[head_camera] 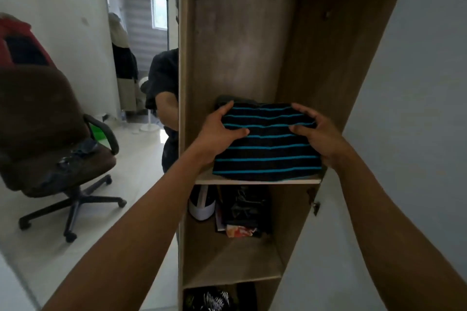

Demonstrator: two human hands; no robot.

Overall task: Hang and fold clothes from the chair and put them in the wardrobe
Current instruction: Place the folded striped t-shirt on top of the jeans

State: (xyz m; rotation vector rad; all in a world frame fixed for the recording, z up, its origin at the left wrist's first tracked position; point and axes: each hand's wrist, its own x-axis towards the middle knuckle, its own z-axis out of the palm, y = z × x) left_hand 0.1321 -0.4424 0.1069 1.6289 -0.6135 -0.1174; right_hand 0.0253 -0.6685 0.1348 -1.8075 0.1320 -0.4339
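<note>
Holds folded striped garment point(267, 149) on wardrobe shelf point(252, 181); left hand point(222, 131) and right hand point(316, 134) curled round opposite sides.

Single head-worn wide-angle view, facing forward and down, close to the open wardrobe point(240, 45), chair point(45, 108) at left

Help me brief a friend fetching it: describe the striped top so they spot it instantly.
Find the open wooden wardrobe right of the office chair, then its upper shelf. The folded top lies at the front there, between the left hand and right hand. It alone is black with thin turquoise stripes; the garment behind is plain dark.
</note>
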